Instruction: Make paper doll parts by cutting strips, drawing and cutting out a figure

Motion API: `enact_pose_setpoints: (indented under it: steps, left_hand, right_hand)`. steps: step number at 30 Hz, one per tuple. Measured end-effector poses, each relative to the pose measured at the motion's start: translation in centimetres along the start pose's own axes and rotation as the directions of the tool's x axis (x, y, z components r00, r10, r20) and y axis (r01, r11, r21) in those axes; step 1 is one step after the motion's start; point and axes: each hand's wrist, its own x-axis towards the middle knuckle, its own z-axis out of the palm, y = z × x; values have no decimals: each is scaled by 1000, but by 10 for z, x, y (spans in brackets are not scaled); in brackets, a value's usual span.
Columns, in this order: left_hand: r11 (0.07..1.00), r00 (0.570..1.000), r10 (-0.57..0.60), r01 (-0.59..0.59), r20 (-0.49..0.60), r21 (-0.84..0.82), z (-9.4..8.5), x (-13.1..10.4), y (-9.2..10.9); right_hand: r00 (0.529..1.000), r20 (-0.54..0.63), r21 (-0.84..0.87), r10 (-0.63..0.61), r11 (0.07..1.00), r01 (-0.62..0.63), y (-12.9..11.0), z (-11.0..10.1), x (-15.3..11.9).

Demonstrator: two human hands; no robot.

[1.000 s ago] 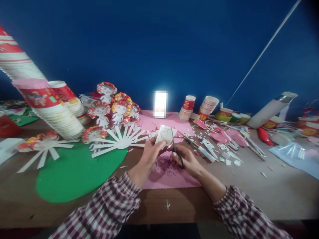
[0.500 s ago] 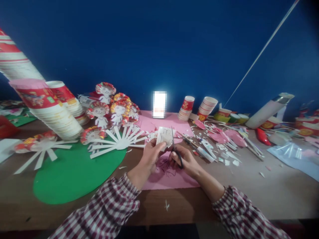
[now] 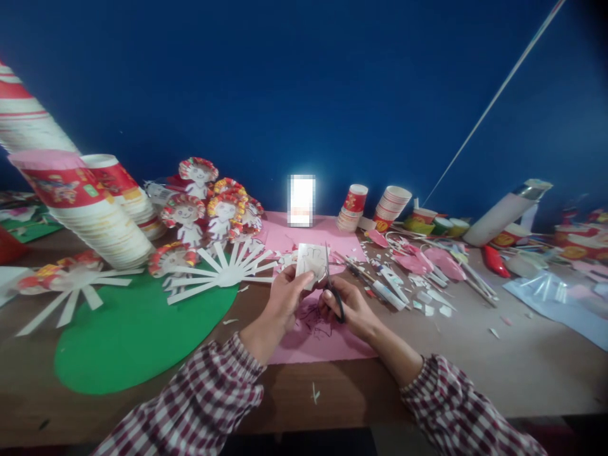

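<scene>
My left hand pinches a small white piece of paper with a figure drawn on it in dark lines. In my right hand is a pair of scissors with black handles. Their blades point away from me, along the right edge of the paper, and I cannot tell how far apart they are. Both hands are above a pink sheet marked with dark scribbled lines.
Left lie a green sheet, a white paper cup cut into strips, cup-paper dolls and tall paper cup stacks. Right are paper scraps, pens, smaller cup stacks and a clear plastic sheet.
The view has shifted slightly, so most things sit a little further left. The paper is turned slightly in my left hand; the scissors stay at its right edge.
</scene>
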Motion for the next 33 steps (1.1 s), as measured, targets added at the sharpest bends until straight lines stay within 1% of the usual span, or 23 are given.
enact_pose_setpoints:
  steps: [4,11,15,20,25,33]
  left_hand:
    - [1000,1000,-7,8,-19,20,0,-1,-1]
    - [1000,1000,-28,28,-10,-14,6,-7,7]
    - [999,999,-33,33,2,-41,5,-6,6]
    - [999,1000,-16,16,-20,-31,5,-5,4]
    - [999,999,-43,43,-19,-28,8,-8,6]
    - [999,998,-52,52,-18,-13,7,-8,4]
  right_hand:
    - [1000,-12,-10,6,1000,-6,-1,1,1]
    - [1000,-17,-4,12,1000,-12,-2,2,0]
    - [999,-16,14,34,999,-34,-2,2,0]
    - [999,-23,17,24,1000,-23,0,2,1]
    - [999,-25,39,36,999,-35,1,3,1]
    - [999,-37,-1,33,999,-33,-2,4,1]
